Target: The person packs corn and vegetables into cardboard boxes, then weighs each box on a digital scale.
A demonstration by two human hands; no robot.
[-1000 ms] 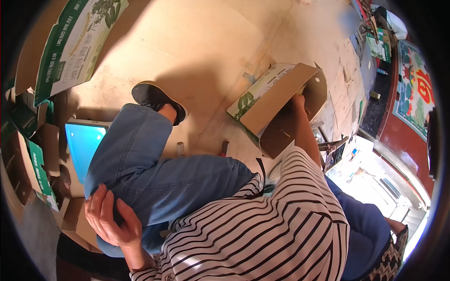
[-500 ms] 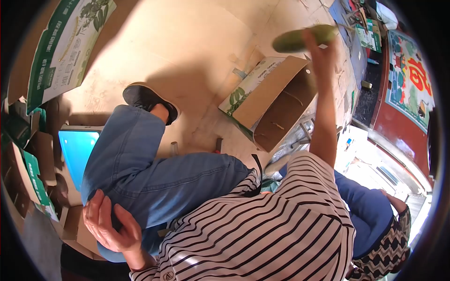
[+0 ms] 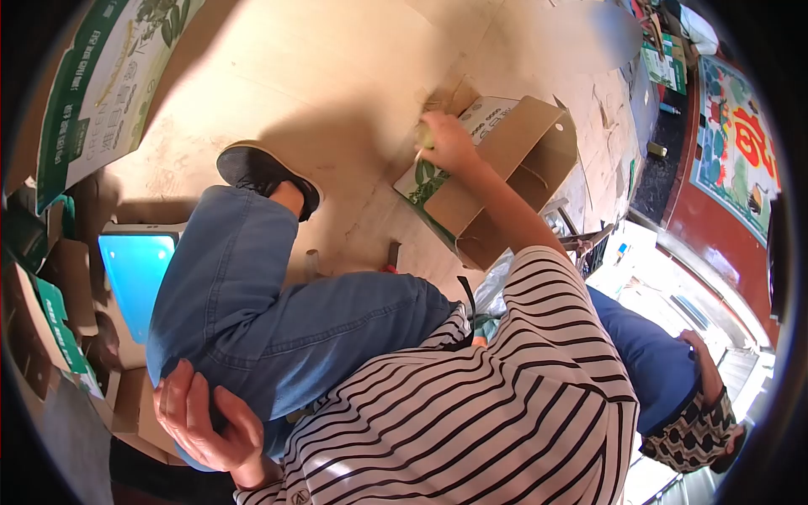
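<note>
My right hand (image 3: 450, 145) reaches over the near side of a cardboard box (image 3: 484, 181), with the forearm across the opening. Its fingers are curled around a pale green thing (image 3: 425, 135), mostly hidden; I cannot tell what kind it is. The box lies tilted on the floor, open side toward me, with green leaves printed on its white panel. My left hand (image 3: 210, 421) rests on my bent knee in blue trousers (image 3: 311, 337), fingers stretched out and holding nothing.
At the upper left stands a large printed carton (image 3: 118, 93). A blue panel (image 3: 135, 282) is beside my knee, with more cartons (image 3: 67, 328) further left. Another person (image 3: 648, 370) in blue trousers sits at the right. A colourful poster (image 3: 736, 143) hangs behind.
My right hand has swung left and down from beyond the box to its leaf-printed side. The long green vegetable it held no longer shows at full length. My left hand has stayed put.
</note>
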